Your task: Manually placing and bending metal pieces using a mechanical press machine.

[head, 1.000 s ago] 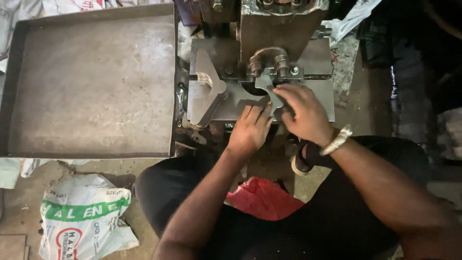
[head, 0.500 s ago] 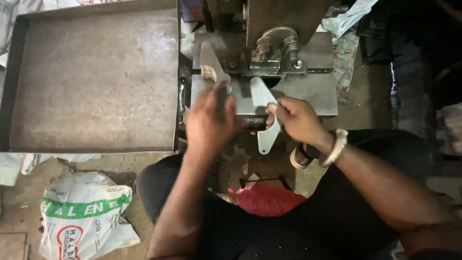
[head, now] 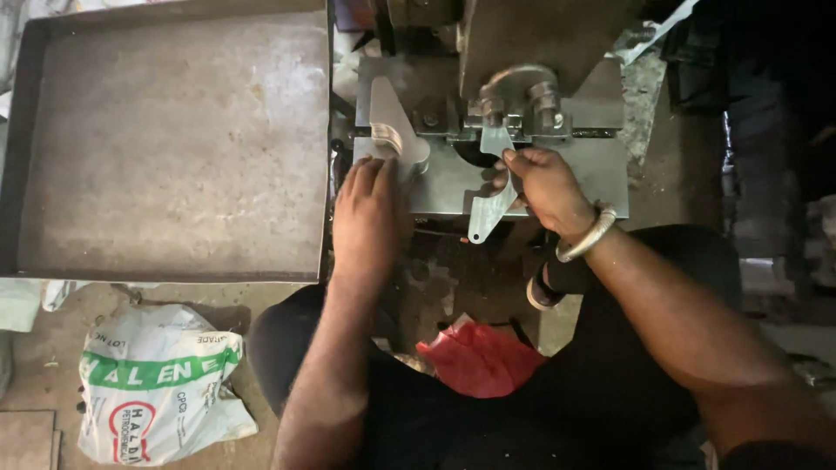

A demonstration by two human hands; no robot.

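Note:
I look down on a small metal press (head: 522,104) with a flat steel bed (head: 601,178). My right hand (head: 547,184) pinches a thin, curved sheet-metal blank (head: 489,209) whose upper end sits under the press tool and whose lower end hangs over the bed's front edge. My left hand (head: 367,204) lies palm down at the bed's left end, fingertips touching a stack of similar metal blanks (head: 392,130) that leans there. A metal bangle (head: 585,237) circles my right wrist.
A large shallow steel tray (head: 165,139) fills the left, its right wall against the press. A white printed sack (head: 161,383) lies on the floor at lower left. A red cloth (head: 479,359) rests on my lap. Dark clutter stands at the right.
My left hand moved from the middle of the bed out to the stack of blanks on the left. My right hand shifted the blank upward, its top now under the press tool.

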